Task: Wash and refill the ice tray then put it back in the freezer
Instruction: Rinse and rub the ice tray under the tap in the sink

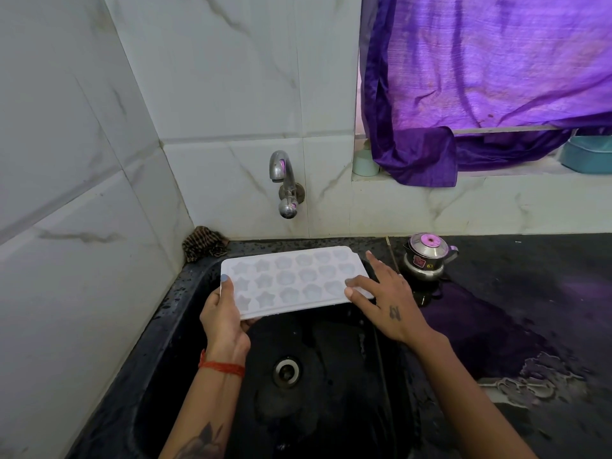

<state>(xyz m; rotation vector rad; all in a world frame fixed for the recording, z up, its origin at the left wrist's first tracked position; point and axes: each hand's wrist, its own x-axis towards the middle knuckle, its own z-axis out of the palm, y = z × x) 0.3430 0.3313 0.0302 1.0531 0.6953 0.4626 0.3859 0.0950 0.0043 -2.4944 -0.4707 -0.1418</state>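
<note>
A white ice tray (291, 279) with star and flower shaped cells is held level over the black sink (165, 326), below the chrome tap (285, 183). My left hand (223, 313) grips its left end, thumb on top and fingers underneath. My right hand (384, 299) is at the tray's right end with fingers spread; its thumb lies on the tray's right corner and the index finger points up beside the edge. No water runs from the tap. The drain (286, 371) sits directly under the tray's front edge.
A small steel pot with a lid (427, 260) stands on the wet black counter (530, 293) right of the sink. A brown scrub cloth (203, 243) sits in the back left corner. A purple curtain (480, 77) hangs over the window ledge, with tubs behind it.
</note>
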